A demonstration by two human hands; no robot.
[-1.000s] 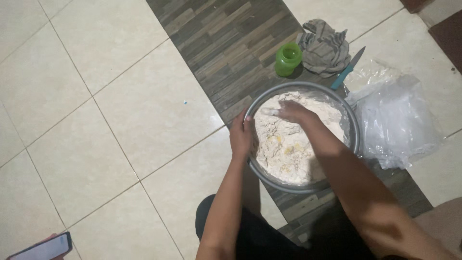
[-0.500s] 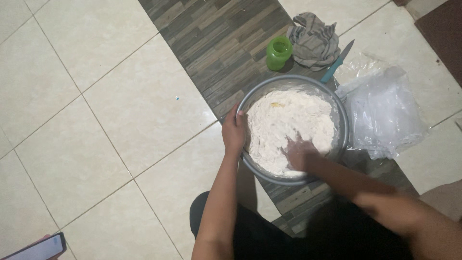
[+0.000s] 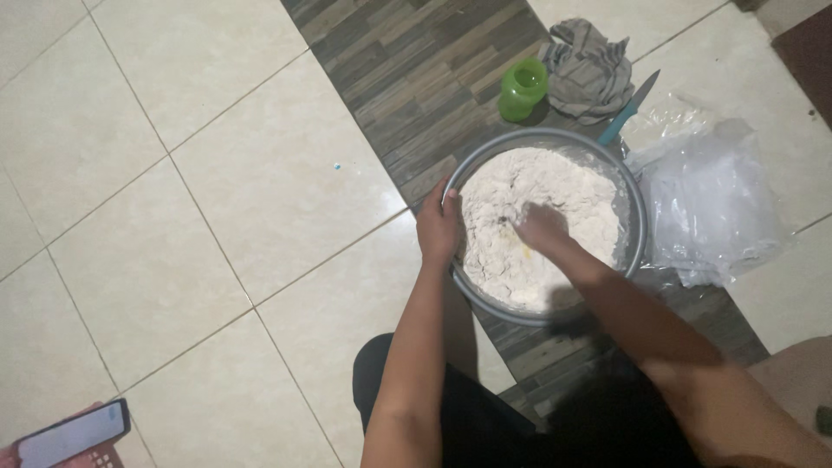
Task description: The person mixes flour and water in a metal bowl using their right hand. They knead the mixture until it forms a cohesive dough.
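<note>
A round grey metal bowl (image 3: 639, 227) sits on the floor in front of me, filled with white flour dough mix (image 3: 572, 186). My left hand (image 3: 438, 227) grips the bowl's left rim. My right hand (image 3: 542, 229) is pressed down into the flour near the middle of the bowl, its fingers coated in flour and partly buried.
A green plastic cup (image 3: 523, 88) and a crumpled grey cloth (image 3: 592, 71) lie beyond the bowl. A knife with a teal handle (image 3: 628, 108) and a clear plastic bag (image 3: 711, 204) lie to the right. A phone (image 3: 74, 432), held by another person's fingers, shows at bottom left.
My right hand has moved through the flour, from the far side to the near edge and now to the middle. The left hand has stayed on the rim.
</note>
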